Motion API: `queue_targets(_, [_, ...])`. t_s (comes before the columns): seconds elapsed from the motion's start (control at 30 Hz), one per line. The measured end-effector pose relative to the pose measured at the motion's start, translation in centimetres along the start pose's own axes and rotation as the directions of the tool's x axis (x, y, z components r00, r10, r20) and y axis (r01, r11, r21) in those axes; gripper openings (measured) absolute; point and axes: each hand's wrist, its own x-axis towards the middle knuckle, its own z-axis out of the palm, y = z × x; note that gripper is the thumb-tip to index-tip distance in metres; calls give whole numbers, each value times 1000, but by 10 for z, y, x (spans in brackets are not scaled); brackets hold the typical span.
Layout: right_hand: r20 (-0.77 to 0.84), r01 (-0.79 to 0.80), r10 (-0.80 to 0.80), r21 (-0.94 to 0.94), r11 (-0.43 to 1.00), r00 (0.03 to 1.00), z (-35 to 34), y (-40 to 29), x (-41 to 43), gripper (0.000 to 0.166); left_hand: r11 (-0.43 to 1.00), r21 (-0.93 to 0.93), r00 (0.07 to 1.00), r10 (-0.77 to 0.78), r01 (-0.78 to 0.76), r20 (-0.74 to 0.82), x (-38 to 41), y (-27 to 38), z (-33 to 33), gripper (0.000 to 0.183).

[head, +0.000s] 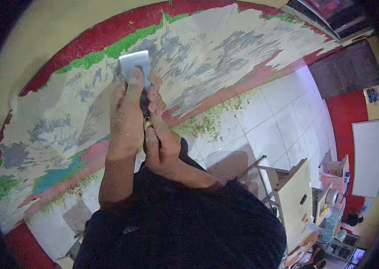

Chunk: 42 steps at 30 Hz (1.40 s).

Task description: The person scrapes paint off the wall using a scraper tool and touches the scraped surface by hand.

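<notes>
Both of my hands are closed around a paint scraper with a broad metal blade [135,58] and a dark handle [144,104]. My left hand [127,107] grips it from the left, its thumb pressed along the blade. From the right, my right hand [161,134] wraps the handle, with the thumb near its lower end. The blade points up at the wall [193,60], near a strip of green paint [132,38]; whether its edge touches cannot be told. Much of the wall is bared to a pale, grey-streaked surface, with red paint [92,35] above the green.
Paint flakes [209,121] litter the white tiled floor [277,114] along the wall's foot. A wooden table [295,201] stands at right, beside a cluttered table with a checked cloth [332,223]. A whiteboard [368,158] hangs on the far wall. A dark panel [346,69] stands at upper right.
</notes>
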Motion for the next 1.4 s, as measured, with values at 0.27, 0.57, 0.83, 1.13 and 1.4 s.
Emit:
queue_targets(0.27, [122, -4, -9, 100, 995, 992, -12, -2, 5, 24, 993, -21, 992, 111, -113, -65, 0, -1, 3, 36])
queue_targets(0.57, [55, 42, -49, 117, 992, 997, -10, -5, 3, 32, 1000, 1, 993, 4, -4, -116, -2, -1, 9, 35])
queue_targets(0.83, [115, -2, -13, 131, 991, 993, -10, 2, 13, 31, 1000, -4, 991, 7, -7, -136, 5, 2, 11, 33])
queue_targets(1.13, [79, -31, 20, 139, 990, 997, -16, 2, 4, 32, 1000, 13, 997, 12, -11, -82, 4, -6, 11, 28])
queue_targets(1.4, [62, 65, -73, 122, 990, 995, -14, 0, 36, 31, 994, 68, 994, 89, -85, -58, 16, 7, 18, 37])
